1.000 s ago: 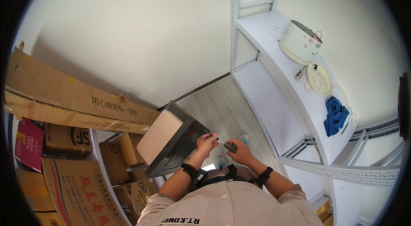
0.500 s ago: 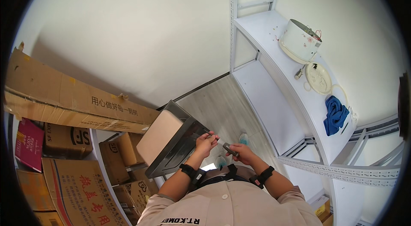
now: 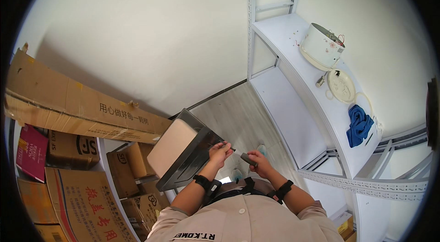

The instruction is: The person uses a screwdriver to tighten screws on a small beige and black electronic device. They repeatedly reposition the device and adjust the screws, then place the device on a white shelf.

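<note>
My left hand (image 3: 220,153) is closed, fingertips pinched together beside the dark, glossy edge of a boxy black object (image 3: 201,143) with a flat beige top (image 3: 173,146). A small dark thin thing shows at those fingertips, too small to name. To its right, my right hand (image 3: 262,165) is wrapped round a short grey tool (image 3: 250,159) pointing up and left toward the left hand. The tool's kind is unclear. A small gap separates its tip from the left fingertips.
Cardboard boxes (image 3: 82,201) and a long carton (image 3: 91,104) fill the left. On the white shelf (image 3: 275,24) at right stand a round white appliance housing (image 3: 323,47), a cream disc (image 3: 341,86) and a blue cloth (image 3: 360,125). Grey floor (image 3: 233,109) lies ahead.
My right hand and the grey tool have shifted slightly right, away from the left hand. The left hand has stayed nearly in place, still pinched.
</note>
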The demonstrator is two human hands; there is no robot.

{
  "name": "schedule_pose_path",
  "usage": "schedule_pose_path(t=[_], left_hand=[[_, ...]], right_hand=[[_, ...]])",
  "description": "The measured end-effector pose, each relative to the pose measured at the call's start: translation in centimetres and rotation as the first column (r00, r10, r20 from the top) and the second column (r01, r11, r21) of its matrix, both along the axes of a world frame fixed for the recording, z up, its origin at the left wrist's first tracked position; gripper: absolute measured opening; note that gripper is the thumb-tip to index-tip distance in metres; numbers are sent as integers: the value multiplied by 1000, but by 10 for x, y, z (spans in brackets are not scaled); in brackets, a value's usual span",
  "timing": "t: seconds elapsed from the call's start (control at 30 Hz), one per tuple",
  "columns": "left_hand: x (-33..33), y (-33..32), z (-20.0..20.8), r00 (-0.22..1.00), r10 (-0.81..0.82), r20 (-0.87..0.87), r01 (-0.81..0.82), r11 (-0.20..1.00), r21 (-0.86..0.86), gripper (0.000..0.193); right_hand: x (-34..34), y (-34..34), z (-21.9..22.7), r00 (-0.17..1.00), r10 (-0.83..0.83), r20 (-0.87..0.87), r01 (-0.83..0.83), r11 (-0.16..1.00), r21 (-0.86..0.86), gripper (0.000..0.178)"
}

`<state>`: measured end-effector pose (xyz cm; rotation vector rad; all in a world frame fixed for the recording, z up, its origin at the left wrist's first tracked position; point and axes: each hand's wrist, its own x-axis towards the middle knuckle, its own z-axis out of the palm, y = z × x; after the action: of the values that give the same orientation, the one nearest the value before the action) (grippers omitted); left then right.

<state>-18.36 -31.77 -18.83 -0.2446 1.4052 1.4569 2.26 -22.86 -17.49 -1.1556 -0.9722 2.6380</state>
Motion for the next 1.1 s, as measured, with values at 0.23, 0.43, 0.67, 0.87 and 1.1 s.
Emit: schedule_pose_path(t=[0.23,0.43,0.67,0.87,1.1], left_hand=[[0,-1,-2,999,-29,26,27,997,72,23],[2,-2,6,997,24,73,-31,994,103,17],[1,1,9,979,170,115,-180,980,82,8],[1,3,8,981,166,102,-175,981,82,14],[0,4,5,966,201,165,-214,974,68,26]], right_hand=[[5,3,-6,999,52,2,-50,968,-247,32],[4,0,-9,998,54,18,-53,997,-59,26],[6,-1,-8,998,63,27,-63,998,14,25],[8,-2,-8,998,60,24,-60,998,14,26],[11,-1,-12,998,58,-8,-58,998,15,26]])
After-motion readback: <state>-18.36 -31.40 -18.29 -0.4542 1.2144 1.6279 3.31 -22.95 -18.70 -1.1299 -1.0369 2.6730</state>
